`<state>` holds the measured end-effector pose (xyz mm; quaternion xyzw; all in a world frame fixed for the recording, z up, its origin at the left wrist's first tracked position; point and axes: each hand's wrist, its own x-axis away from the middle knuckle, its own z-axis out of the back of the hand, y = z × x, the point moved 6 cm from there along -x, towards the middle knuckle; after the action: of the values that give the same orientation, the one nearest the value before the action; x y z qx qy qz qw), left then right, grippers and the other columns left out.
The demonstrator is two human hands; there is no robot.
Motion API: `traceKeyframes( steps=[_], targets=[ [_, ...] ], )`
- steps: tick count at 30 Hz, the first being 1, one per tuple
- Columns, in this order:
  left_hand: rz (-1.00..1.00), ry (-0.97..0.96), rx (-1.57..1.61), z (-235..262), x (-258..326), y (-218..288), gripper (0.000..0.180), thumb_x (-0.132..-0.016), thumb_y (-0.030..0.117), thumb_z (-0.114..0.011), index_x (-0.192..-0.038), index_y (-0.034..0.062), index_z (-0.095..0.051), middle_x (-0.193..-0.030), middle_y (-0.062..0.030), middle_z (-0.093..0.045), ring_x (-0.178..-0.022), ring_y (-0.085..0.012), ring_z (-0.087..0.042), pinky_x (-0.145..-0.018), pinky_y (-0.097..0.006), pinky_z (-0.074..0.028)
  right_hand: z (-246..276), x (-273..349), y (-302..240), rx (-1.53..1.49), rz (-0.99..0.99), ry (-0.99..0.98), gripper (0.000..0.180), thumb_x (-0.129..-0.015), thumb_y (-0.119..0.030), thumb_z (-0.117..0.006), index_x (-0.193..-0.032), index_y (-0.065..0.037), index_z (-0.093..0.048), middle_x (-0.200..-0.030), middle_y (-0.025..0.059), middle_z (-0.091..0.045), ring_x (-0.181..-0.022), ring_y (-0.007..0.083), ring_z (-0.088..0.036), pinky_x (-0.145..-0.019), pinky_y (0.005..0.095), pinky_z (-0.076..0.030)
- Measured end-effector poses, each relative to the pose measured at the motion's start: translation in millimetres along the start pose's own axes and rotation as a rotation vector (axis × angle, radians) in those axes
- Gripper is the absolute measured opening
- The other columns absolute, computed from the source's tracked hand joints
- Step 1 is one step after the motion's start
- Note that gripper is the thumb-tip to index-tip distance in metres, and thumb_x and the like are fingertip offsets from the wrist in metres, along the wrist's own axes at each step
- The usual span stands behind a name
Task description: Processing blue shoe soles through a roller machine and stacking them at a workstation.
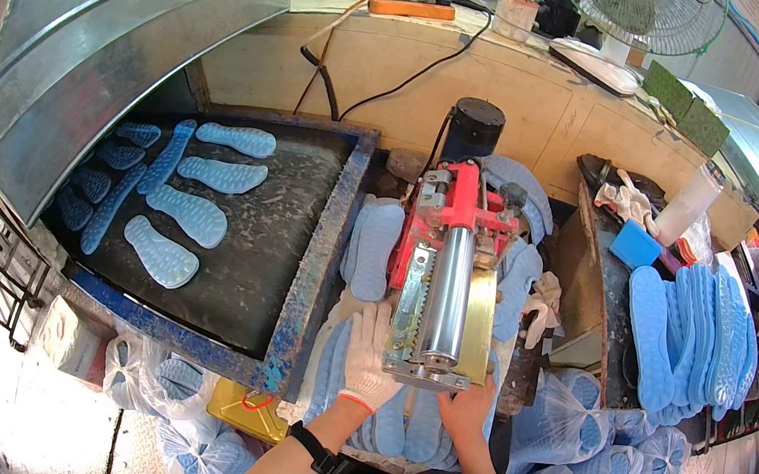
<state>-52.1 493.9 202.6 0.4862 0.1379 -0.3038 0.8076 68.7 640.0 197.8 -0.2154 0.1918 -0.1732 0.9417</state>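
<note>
- Left hand [368, 357], in a white knit work glove w/ orange cuff, lies flat, fingers spread, on a stack of pale-blue foam shoe insoles [387, 426] at the near end of the machine; it grips nothing, just presses down.
- Right hand [468, 410], bare, sits at the near right corner of the roller frame, fingers curled under the edge; can't tell if it's pinching an insole or only resting there.
- Key relation: insole stack lies directly under and between both hands, long axis running away from the person, in line w/ the roller. Left hand is on it; right hand just beside.
- Small roller machine w/ red metal frame, steel cylinder and black motor [448, 280]: smooth shiny roller, toothed strip along its left side, brass-coloured plate on the right.
- More soft, flexible blue insoles [373, 246] piled left of the machine.
- Clear plastic bags of blue insoles [586, 446] near right, low down.
- Blue-rimmed metal tray w/ dark belt surface [315, 256], left; textured, bubble-patterned insoles [191, 214] laid out singly on it.
- Fanned row of blue insoles [696, 344] on the right bench.
- Far: galvanised sheet-metal hood [133, 21], orange power strip [412, 8], green-bladed fan [642, 14].
</note>
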Motion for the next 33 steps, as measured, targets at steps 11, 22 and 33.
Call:
traceKeyframes(
  steps=[11,22,33],
  targets=[
    [0.113,0.002,0.239,-1,0,-3,0.064,-0.079,0.04,-0.057,-0.13,0.0008,-0.052,-0.13,-0.0263,-0.045,-0.126,-0.0469,-0.038,-0.108,-0.056,-0.028,0,1,0,0.008,0.016,0.036,0.065,-0.071,-0.025,-0.072,-0.129,-0.005,-0.051,-0.136,0.0189,-0.047,-0.128,0.0388,-0.041,-0.102,0.0502,-0.033],
    [0.046,-0.096,-0.062,0,-1,3,0.064,-0.08,0.04,-0.058,-0.129,0.0003,-0.053,-0.133,-0.0276,-0.044,-0.125,-0.0482,-0.038,-0.107,-0.057,-0.027,0,0,4,0.013,0.018,0.046,0.065,-0.072,-0.026,-0.071,-0.13,-0.005,-0.05,-0.136,0.019,-0.047,-0.128,0.0391,-0.041,-0.103,0.0502,-0.032],
    [-0.103,-0.14,-0.532,5,-3,17,0.063,-0.078,0.043,-0.06,-0.125,0.0013,-0.057,-0.133,-0.0265,-0.044,-0.126,-0.0473,-0.037,-0.106,-0.058,-0.028,-3,1,4,0.029,0.014,0.008,0.065,-0.072,-0.027,-0.071,-0.13,-0.006,-0.049,-0.136,0.0196,-0.046,-0.128,0.0393,-0.041,-0.103,0.0505,-0.032]
  ],
)
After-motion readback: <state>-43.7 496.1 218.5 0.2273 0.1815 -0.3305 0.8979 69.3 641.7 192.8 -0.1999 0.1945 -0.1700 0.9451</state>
